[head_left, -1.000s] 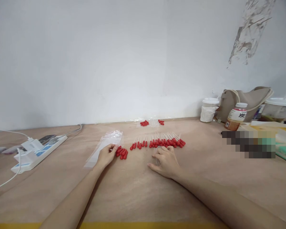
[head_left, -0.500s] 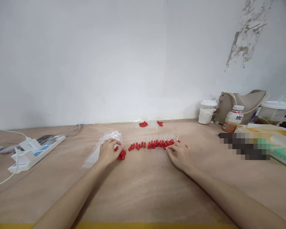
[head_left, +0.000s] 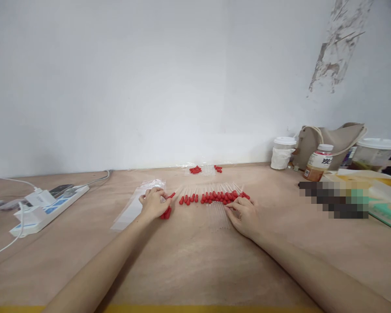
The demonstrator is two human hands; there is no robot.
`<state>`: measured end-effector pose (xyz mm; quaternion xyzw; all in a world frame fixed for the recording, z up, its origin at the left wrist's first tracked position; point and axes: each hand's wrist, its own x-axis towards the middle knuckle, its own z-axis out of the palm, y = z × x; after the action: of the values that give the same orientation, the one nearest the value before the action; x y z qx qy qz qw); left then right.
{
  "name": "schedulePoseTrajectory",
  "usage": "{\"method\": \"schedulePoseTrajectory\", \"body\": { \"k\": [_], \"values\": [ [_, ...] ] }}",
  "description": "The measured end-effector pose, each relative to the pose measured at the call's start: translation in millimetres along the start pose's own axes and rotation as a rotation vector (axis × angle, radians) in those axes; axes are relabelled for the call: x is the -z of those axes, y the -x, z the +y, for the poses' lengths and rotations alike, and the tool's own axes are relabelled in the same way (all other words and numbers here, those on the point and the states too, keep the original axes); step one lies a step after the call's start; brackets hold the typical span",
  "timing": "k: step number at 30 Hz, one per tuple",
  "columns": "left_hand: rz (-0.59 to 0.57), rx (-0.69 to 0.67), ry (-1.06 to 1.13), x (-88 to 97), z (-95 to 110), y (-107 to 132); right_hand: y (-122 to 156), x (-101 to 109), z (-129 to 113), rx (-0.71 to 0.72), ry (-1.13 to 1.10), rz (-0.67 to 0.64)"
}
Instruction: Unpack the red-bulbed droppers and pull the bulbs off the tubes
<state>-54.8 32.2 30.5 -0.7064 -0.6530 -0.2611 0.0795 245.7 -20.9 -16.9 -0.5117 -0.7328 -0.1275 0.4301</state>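
My left hand point(head_left: 154, 203) pinches a dropper with a red rubber bulb point(head_left: 172, 195); its clear tube points away to the right. Beneath those fingers lies a small pile of loose red bulbs point(head_left: 166, 214), partly hidden by the hand. Several red-bulbed droppers point(head_left: 211, 197) lie in a row in the middle, tubes pointing to the wall. At the row's right end, my right hand point(head_left: 244, 215) rests with thumb and forefinger closed together at the edge of a bunch of loose clear tubes point(head_left: 219, 215). Whether a tube is between those fingertips cannot be made out.
Clear plastic bags point(head_left: 132, 211) lie beside my left hand. Against the wall sit more red bulbs point(head_left: 195, 169) on clear plastic. A power strip point(head_left: 55, 211) with chargers is at left. At right stand a lidded cup point(head_left: 282, 154), a bottle point(head_left: 318, 164) and a bag point(head_left: 340, 137).
My left hand has moved slightly right and taken hold of the dropper at the row's left end. My right hand has shifted slightly toward me, its fingertips now closer together at the loose tubes.
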Motion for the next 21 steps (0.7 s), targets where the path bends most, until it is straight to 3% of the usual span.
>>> {"method": "schedulePoseTrajectory", "body": {
  "k": [3, 7, 10, 14, 21],
  "values": [
    [0.186, -0.135, 0.008, 13.5, 7, 23, 0, -3, 3, 0.024, -0.03, 0.023],
    [0.081, -0.489, 0.024, 23.1, 28, 52, -2, -2, -2, 0.105, -0.073, 0.075],
    [0.02, -0.664, 0.031, 17.4, 42, 65, -2, 5, -9, 0.226, -0.059, -0.001],
    [0.071, -0.666, 0.09, 3.7, 47, 72, -1, 10, -20, 0.363, -0.054, -0.116],
    [0.082, -0.632, 0.193, 0.1, 46, 72, 1, 1, -32, 0.383, -0.042, -0.131]
  ]
}}
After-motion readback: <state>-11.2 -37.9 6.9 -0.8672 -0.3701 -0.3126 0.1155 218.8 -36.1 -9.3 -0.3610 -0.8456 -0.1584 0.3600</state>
